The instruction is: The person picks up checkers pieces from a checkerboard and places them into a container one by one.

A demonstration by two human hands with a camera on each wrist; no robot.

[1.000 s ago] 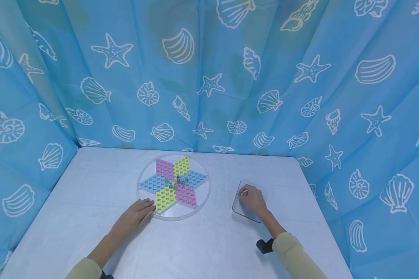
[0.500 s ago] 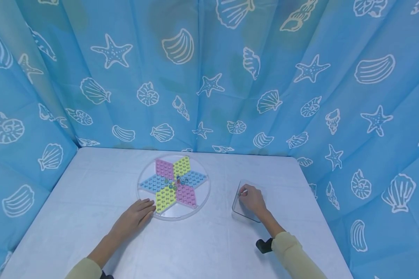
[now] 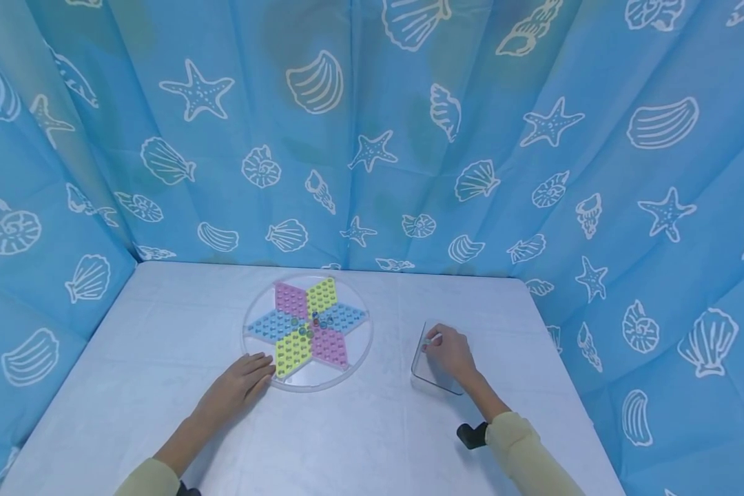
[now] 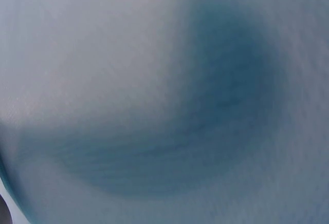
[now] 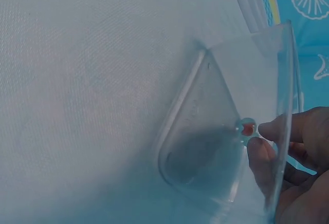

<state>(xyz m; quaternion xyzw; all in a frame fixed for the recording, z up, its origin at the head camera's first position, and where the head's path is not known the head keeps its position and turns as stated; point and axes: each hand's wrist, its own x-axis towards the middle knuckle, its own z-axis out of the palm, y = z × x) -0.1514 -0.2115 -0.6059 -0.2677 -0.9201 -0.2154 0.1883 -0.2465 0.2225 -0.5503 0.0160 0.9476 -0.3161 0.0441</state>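
Observation:
My right hand [image 3: 451,353] reaches into a clear plastic box [image 3: 417,358] at the right of the table. In the right wrist view its thumb and forefinger pinch a clear marble [image 5: 248,127] with a reddish core at their tips. To the left lies a round, clear Chinese checkers board [image 3: 356,368] with a pink, yellow and blue star. Several marbles [image 3: 311,334] sit around the star's middle. My left hand [image 3: 238,386] rests on the table, its extended fingers touching the board's near left rim. The left wrist view shows only blurred cloth and shadow.
A white cloth [image 3: 359,441] covers the table. Behind it and along both sides hangs a blue curtain [image 3: 372,193] printed with shells and starfish. The box walls stand upright around my right fingers.
My right fingers have shifted slightly inside the box, and a reddish spot now shows at their tips. The left hand and the board stay in place.

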